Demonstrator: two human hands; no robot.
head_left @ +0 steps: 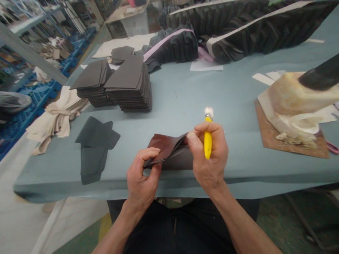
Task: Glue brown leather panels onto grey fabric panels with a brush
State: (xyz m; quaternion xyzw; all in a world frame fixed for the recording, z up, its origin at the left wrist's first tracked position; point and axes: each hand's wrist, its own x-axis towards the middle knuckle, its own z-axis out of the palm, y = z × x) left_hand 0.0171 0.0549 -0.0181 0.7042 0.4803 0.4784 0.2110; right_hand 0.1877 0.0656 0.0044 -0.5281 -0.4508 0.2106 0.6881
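Between my hands is a dark leather-like piece (165, 146) with a reddish-brown sheen, bent and twisted along its length. My left hand (145, 174) pinches its left end between thumb and fingers. At the right end, the thumb and forefinger of my right hand (210, 151) grip the same piece. That hand also carries a yellow-handled brush (207, 140), its whitish bristles pointing away from me. Below the bent piece, another dark flat piece (179, 160) lies near the table edge; whether the two are joined I cannot tell.
Two stacks of dark cut pieces (129, 84) stand at the back left, with loose dark pieces (94, 148) nearer. A glue-stained container (293, 95) sits on a brown board (265, 127) at right. Bundled dark pieces (266, 31) line the back. Pale cloth strips (59, 116) hang at left.
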